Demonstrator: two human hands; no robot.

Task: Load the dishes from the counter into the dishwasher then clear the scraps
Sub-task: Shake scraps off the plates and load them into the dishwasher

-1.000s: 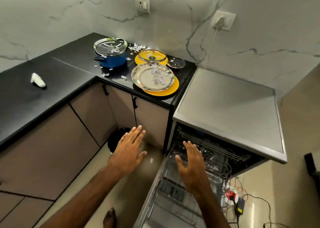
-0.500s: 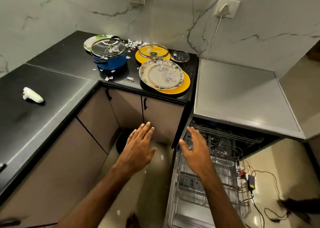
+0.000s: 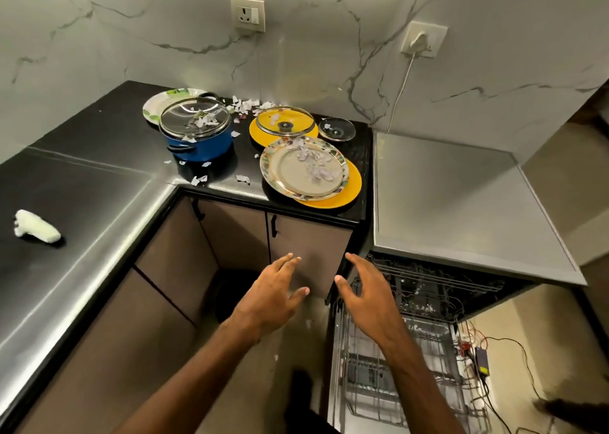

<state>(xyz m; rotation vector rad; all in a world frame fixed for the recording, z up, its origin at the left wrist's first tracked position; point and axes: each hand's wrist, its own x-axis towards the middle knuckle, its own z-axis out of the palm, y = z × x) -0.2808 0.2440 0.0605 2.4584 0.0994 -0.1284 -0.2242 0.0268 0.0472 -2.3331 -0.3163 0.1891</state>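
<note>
Head view: left hand [image 3: 268,297] and right hand [image 3: 365,297] are held out near, empty, fingers spread wide, in front of the cabinet [image 3: 306,239]. Pot [image 3: 201,145], plate [image 3: 296,173] and scraps [image 3: 245,105] are seen on the far desk [image 3: 82,186]. Dishwasher [image 3: 461,209] is open at right, rack [image 3: 402,367] out.

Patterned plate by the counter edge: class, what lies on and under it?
On the patterned plate lie torn paper scraps. Under it sits a yellow plate, only its right edge showing; anything else beneath is covered.
</note>
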